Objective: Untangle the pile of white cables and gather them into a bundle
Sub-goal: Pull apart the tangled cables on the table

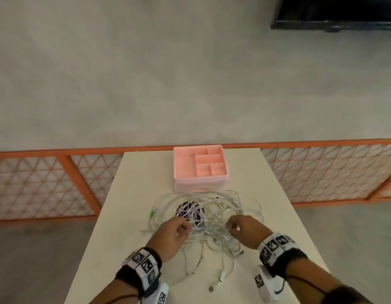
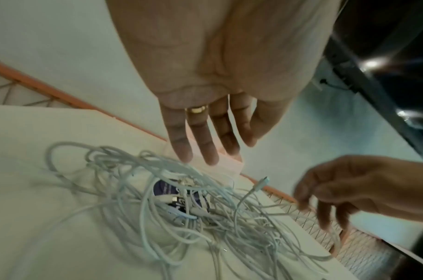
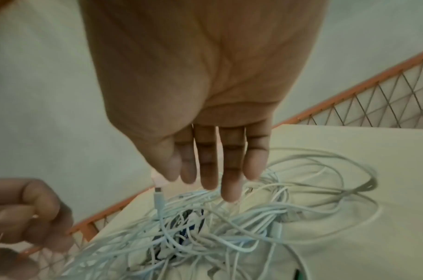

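Observation:
A tangled pile of white cables (image 1: pixel 212 216) lies in the middle of the pale table (image 1: pixel 128 189), partly over a flat purple thing (image 1: pixel 185 212). My left hand (image 1: pixel 183 228) hovers at the pile's near left edge. In the left wrist view that hand (image 2: pixel 213 149) has its fingers stretched out over the cables (image 2: pixel 181 217), holding nothing. My right hand (image 1: pixel 233 228) hangs at the near right edge. In the right wrist view its fingers (image 3: pixel 205 180) point down at the cables (image 3: pixel 229 227), the longest fingertip close to the top strands. One plug (image 3: pixel 157 191) sticks up beneath the thumb.
A pink compartment tray (image 1: pixel 201 178) stands right behind the pile, at the table's far end. A green connector (image 1: pixel 152 214) lies at the pile's left. Loose plug ends (image 1: pixel 222 278) trail toward the near edge. An orange mesh fence (image 1: pixel 65 163) runs behind the table.

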